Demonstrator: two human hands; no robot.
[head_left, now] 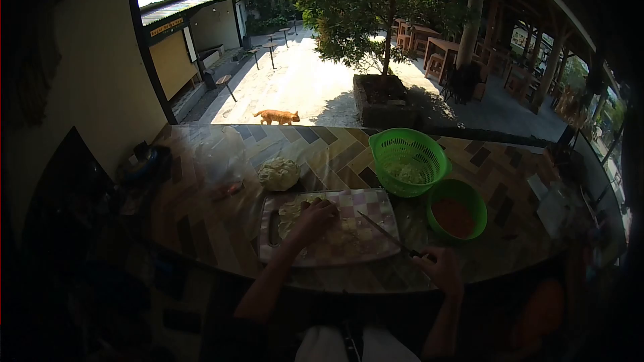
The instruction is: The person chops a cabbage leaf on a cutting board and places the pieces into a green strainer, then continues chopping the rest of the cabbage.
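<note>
My left hand (317, 220) is on the chopping board (362, 208), its fingers curled over pale cabbage leaves (290, 213) that lie at the board's left side. In my right hand (439, 269) is a knife (384, 230), gripped by its dark handle. The blade slants up and to the left over the board's right part, apart from the leaves. Small pale shreds are scattered on the checked board. Behind the board sits a pale cabbage head (278, 174).
A green colander (410, 154) with pale shreds stands behind the board on the right. Close to it is a green bowl (484, 214) with orange contents. Clear plastic (218, 154) lies at the back left. Beyond the counter (221, 231), an orange cat (276, 116) is on the paving.
</note>
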